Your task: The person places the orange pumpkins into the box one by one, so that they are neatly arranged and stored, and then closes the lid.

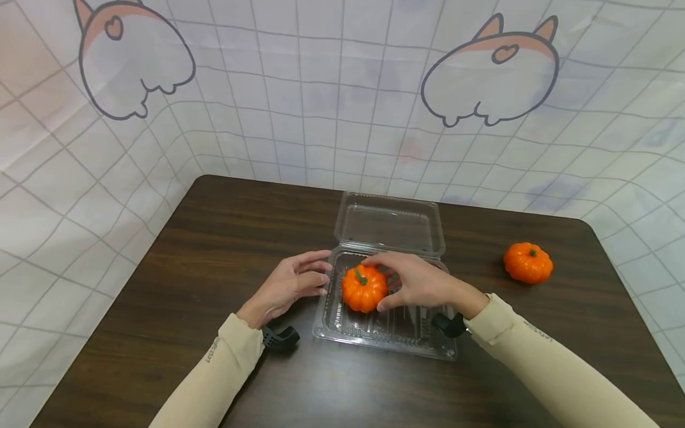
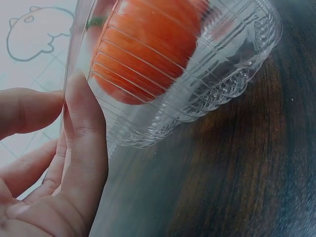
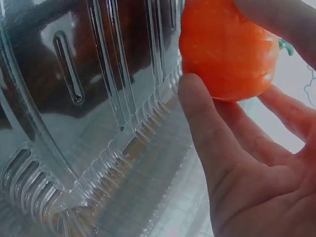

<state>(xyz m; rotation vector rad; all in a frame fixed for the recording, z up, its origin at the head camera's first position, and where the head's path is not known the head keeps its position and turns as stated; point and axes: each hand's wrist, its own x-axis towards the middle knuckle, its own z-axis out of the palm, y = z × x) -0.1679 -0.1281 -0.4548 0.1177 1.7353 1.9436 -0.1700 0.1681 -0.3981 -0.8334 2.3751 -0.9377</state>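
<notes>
An orange toy pumpkin (image 1: 363, 295) with a green stem is at the left half of a clear plastic clamshell container (image 1: 444, 352). My right hand (image 1: 420, 279) holds the pumpkin from its right side, with thumb and fingers curved around it. In the right wrist view the fingertips (image 3: 191, 85) meet the pumpkin's surface. At the container's left edge, my left hand (image 1: 291, 282) pinches the rim between thumb and finger, as the left wrist view shows. Through the ribbed plastic wall (image 2: 197, 111) the pumpkin shows orange.
The container's lid (image 1: 387, 223) lies folded open toward the back of the dark wooden table (image 1: 214, 238). A second orange pumpkin (image 1: 528, 263) sits on the table at the right. Behind and beside the table hangs a white checked curtain (image 1: 321, 89) with cartoon animals.
</notes>
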